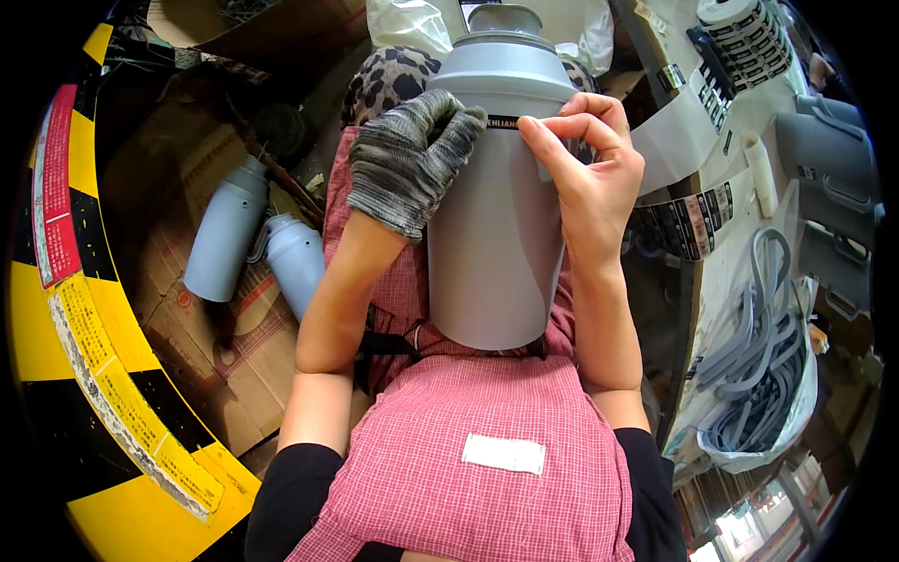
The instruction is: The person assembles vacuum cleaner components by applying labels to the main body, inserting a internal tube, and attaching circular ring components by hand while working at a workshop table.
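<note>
Two flasks [226, 232] on cardboard [211, 356], far left. Left hand [412, 159] gloved, curled at left end of label [504, 122]; grip unclear. Big flask [492, 234] in lap, long axis running away from torso, neck forward. Right hand [595, 173] bare, thumb at label's right end, fingers bent. Grey loops [770, 318] far right.

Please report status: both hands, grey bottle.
Gloved left hand at left end of label. Bare right hand at right end. Grey bottle between them, neck away. Label's middle uncovered.
</note>
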A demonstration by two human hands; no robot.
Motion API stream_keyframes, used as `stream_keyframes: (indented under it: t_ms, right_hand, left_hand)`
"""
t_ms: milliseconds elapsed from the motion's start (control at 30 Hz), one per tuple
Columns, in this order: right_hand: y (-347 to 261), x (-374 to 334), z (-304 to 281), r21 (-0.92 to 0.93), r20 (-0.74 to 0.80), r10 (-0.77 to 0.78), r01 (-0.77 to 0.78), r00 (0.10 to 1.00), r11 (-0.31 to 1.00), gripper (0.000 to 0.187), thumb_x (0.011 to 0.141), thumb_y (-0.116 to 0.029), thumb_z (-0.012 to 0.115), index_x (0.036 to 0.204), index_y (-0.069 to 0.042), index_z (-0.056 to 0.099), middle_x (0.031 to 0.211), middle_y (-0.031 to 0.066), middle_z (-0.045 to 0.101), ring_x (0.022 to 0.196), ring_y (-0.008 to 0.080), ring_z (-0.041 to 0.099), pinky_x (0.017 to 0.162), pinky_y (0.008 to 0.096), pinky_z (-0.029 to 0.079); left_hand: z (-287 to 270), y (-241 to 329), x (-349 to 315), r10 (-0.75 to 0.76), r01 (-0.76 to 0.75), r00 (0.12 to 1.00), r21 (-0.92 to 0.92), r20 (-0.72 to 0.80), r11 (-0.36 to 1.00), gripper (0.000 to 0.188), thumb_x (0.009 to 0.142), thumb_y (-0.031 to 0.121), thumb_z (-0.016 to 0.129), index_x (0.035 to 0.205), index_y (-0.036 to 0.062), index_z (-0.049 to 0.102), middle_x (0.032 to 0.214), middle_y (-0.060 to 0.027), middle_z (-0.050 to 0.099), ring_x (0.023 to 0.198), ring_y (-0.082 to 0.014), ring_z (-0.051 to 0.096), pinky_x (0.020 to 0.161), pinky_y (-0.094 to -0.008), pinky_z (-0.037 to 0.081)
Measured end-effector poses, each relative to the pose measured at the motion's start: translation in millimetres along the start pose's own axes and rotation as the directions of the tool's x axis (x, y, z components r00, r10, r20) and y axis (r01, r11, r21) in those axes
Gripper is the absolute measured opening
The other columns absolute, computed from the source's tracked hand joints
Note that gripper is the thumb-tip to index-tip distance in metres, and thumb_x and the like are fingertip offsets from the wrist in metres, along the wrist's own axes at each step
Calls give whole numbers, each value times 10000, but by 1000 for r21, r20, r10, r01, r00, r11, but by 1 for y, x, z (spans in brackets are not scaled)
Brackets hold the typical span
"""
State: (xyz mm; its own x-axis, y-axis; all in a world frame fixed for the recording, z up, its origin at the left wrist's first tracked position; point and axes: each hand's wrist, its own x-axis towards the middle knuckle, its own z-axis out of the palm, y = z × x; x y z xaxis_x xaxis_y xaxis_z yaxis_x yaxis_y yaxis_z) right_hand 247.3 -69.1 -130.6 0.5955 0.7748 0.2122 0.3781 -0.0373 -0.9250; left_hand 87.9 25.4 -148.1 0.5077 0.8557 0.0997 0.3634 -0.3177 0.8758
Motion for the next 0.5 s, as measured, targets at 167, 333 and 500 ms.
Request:
stream_keyframes:
  t_ms: [167,333,500]
  right_hand:
    - [-1,6,-3,-121,31,-64,68,997,990,159,762,-127,850,810,-22,740,971,18,597,961,158,551,889,291,423]
    - [23,12,-23,321,150,118,-161,982,933,428,776,-111,820,1146,-41,617,1070,30,631,961,122,590,741,251,514]
    - [5,10,-13,-84,66,-261,266,963,960,570,860,-210,774,1371,-73,565,1365,120,569,1284,228,522,1045,390,428]
  left_hand:
    - [0,3,3,-6,5,1000,154,6,988,211,940,249,728,963,39,721,767,-111,693,661,-157,633,646,-322,517]
    - [-19,-43,-1,-29,43,998,328,-47,944,322,964,385,664,987,66,703,897,-147,711,812,-314,682,746,-420,533]
    - [9,-70,13,260,-200,941,263,-216,944,416,971,391,635,1248,81,636,1231,-193,636,1080,-392,613,958,-459,481]
